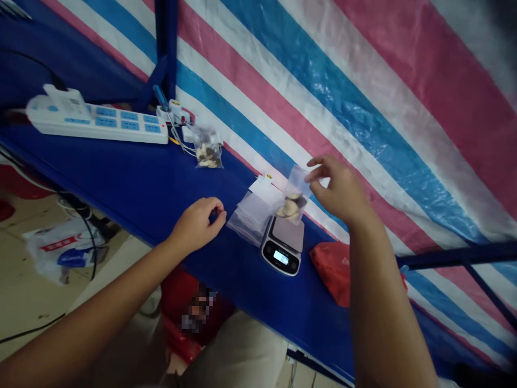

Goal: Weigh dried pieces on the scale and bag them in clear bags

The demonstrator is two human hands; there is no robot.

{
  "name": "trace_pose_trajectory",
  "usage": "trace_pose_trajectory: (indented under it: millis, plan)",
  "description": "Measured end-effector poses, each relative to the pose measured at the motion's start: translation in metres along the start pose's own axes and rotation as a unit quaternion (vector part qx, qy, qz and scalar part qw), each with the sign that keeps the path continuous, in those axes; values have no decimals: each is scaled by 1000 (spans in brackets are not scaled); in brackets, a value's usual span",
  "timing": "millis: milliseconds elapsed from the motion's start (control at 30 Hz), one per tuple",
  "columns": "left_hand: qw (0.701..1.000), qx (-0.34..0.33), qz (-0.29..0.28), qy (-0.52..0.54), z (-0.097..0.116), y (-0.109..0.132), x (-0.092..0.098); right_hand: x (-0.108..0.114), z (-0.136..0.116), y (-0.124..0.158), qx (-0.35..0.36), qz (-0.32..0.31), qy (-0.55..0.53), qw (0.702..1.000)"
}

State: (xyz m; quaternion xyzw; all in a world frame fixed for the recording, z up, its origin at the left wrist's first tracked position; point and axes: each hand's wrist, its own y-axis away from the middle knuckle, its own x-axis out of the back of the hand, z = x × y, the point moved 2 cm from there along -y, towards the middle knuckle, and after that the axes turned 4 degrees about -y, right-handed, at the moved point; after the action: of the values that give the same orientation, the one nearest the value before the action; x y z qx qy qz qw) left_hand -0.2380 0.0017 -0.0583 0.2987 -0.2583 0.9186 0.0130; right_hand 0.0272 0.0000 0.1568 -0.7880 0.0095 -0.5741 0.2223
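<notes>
My right hand [337, 188] is at the upper edge of a small clear plastic bag [296, 186], with its fingertips pinching the bag's corner. Pale and dark dried slices [291, 207] fill the bottom of that bag. It hangs or stands at the back edge of a digital kitchen scale [286, 237], whose display is lit; the digits are too small to read. Over the blue table my left hand [200, 223] is curled, thumb near the forefinger, and nothing shows in it. Between my hands lies a stack of flat clear bags [251, 215], left of the scale.
Another filled bag [208, 151] stands farther back, beside cables and plugs. A white power strip [121, 125] lies at the back left. Right of the scale is a red pouch [333, 269], partly behind my forearm. A striped plastic sheet [323, 97] borders the blue table [129, 183].
</notes>
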Motion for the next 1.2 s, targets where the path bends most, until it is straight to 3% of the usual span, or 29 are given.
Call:
trace_pose_trajectory:
  millis: [100, 267, 333, 400, 467, 533, 567, 633, 700, 767, 833, 933, 1200]
  plan:
    - [1000, -8, -19, 8, -2, 1, -1, -35, -6, -66, 54, -47, 74, 995]
    - [998, -29, -52, 21, -3, -4, -6, -145, -13, -174, 112, -84, 152, 978]
    - [998, -17, -51, 32, -4, -4, -6, -177, -22, -208, 122, -87, 148, 978]
    - [998, 0, -45, 42, -6, -4, -5, -188, -28, -231, 134, -56, 114, 983]
    - [998, 10, -41, 50, -7, -5, -3, -178, -28, -239, 129, -8, 72, 989]
    - [998, 15, -39, 52, -8, -5, -2, -157, -22, -226, 99, 7, 54, 994]
    - [998, 18, -38, 51, -8, -5, -2, -148, -18, -213, 74, -20, 61, 995]
    - [998, 23, -34, 47, -9, -6, -2, -136, -11, -172, 8, -161, 103, 981]
    - [998, 27, -30, 40, -10, -7, -2, -135, -9, -120, -53, -344, 144, 926]
    - [999, 26, -27, 34, -11, -7, -3, -141, -15, -72, -68, -402, 150, 901]
    - [999, 21, -22, 30, -11, -8, -4, -151, -24, -36, -73, -407, 149, 898]
    - [999, 20, -13, 25, -12, -8, -5, -164, -33, -9, -86, -393, 159, 902]
    - [1000, 16, -21, 4, -11, -10, -8, -151, -26, 0, -95, -356, 137, 919]
